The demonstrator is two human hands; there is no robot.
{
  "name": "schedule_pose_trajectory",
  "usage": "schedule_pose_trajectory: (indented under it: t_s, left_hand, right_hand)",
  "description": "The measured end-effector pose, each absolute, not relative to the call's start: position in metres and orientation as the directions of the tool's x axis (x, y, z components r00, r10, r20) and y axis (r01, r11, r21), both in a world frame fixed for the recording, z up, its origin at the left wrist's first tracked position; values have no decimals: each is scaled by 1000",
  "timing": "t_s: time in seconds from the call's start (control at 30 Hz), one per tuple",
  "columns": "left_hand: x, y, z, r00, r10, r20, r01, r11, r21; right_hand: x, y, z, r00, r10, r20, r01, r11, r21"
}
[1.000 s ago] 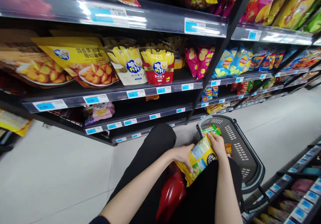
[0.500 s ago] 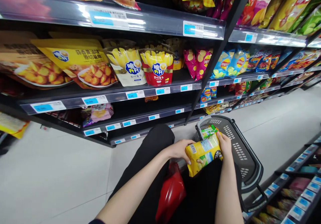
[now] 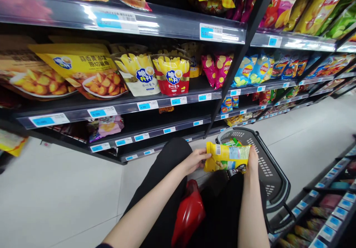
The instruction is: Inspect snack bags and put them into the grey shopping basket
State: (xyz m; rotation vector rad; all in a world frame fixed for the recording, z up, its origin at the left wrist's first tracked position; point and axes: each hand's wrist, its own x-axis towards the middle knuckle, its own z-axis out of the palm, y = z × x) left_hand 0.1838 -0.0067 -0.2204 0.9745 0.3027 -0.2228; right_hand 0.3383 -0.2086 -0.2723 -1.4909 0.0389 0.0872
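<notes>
A yellow snack bag (image 3: 228,158) with a barcode and a printed label is held level between both hands, above my knees. My left hand (image 3: 196,160) pinches its left end, thumb and fingers closed on the edge. Around its right end, the fingers of my right hand (image 3: 252,161) are closed. Just behind the bag stands a dark grey shopping basket (image 3: 274,183), with a green packet (image 3: 233,142) showing inside it. A shiny red bag (image 3: 189,212) lies low between my legs, partly hidden by my left thigh.
Black shelves with a clear price rail (image 3: 119,111) run along the front. They carry yellow potato pouches (image 3: 102,72), a red pouch (image 3: 171,75) and blue chip bags (image 3: 247,71). Another shelf (image 3: 328,225) stands at the lower right. Pale floor tiles (image 3: 69,188) lie at left.
The yellow snack bag has turned from a slant to nearly level, its left end rising. My left hand has moved up slightly with it; both hands keep hold.
</notes>
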Motion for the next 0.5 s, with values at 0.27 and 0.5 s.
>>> schedule_pose_trajectory:
  t_s: [0.27,0.5]
  left_hand:
    - [190,-17,-225,889,171,-425,305,472,827]
    - [195,-7,-237,772,559,-302,323,64,944]
  right_hand:
    - [331,-196,-272,992,77,-98,-109,142,-984]
    - [324,-193,-266,970,230,-74,-68,-31,-997]
